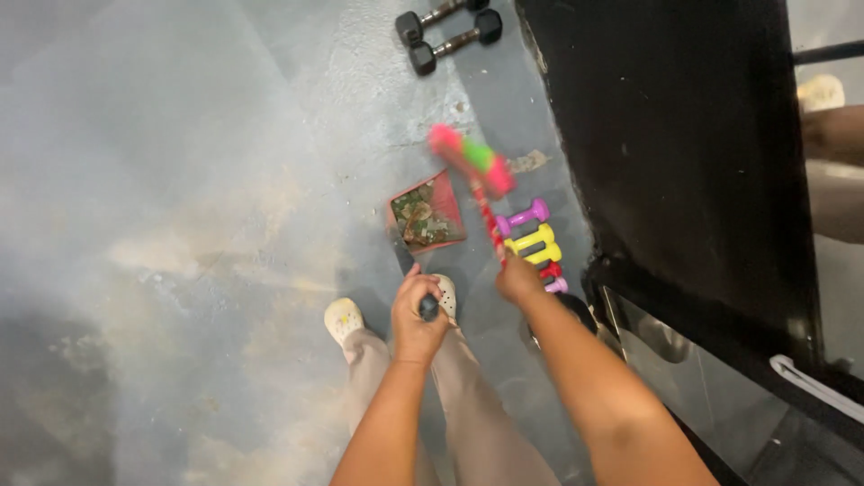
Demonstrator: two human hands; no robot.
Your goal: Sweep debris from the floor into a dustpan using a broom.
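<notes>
The left hand (417, 310) is clenched round the dark handle of a red dustpan (427, 212), which sits on the grey floor (180, 225) just above the middle of the frame, loaded with greenish scraps. The right hand (519, 277) grips the striped stick of a pink and green broom (472, 160). The dustpan's long axis runs from the hand up the frame, its mouth pointing up and slightly right; the broom slants from centre up toward the upper left. I judge that tilting the pan could spill the scraps, and a wide sweep could knock the small coloured dumbbells (531, 243) just right of it.
</notes>
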